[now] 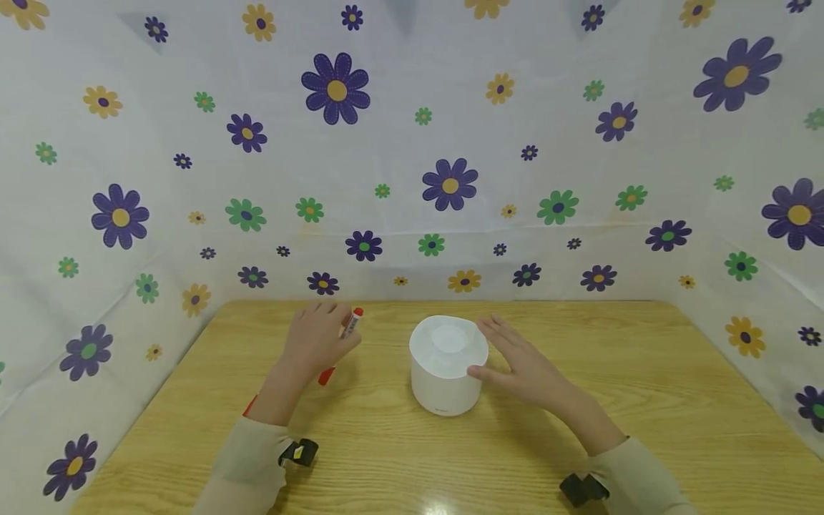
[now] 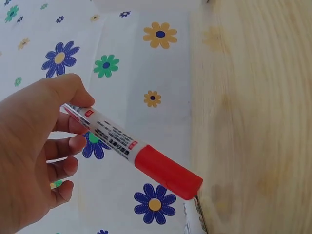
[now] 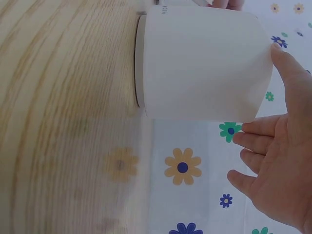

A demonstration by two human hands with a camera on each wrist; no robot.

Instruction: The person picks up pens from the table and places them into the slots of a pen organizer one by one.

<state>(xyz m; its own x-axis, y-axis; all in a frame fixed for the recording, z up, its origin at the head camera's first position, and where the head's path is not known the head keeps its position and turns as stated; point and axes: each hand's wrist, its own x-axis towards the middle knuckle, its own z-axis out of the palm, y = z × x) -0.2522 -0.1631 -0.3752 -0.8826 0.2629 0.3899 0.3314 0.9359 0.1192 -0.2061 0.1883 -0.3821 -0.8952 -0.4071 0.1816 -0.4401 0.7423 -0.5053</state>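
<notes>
My left hand (image 1: 317, 340) pinches a marker (image 2: 112, 134) between thumb and forefinger, the other fingers loosely curled below. In the left wrist view its white body carries dark print, and its red cap (image 2: 168, 170) slants down toward the table. A white round container (image 1: 447, 383) with a sunken top stands upright on the table, right of the marker. Beside it is my right hand (image 1: 524, 368), its fingers extended and spread. In the right wrist view the thumb (image 3: 287, 61) and a fingertip are right at the container's upper edge.
The wooden table (image 1: 399, 458) ends at a white flowered cloth (image 1: 399, 150) that hangs behind and along both sides. A slim white thing (image 2: 194, 219) shows partly behind the marker cap. Black wrist devices (image 1: 582, 490) sit at both sleeves.
</notes>
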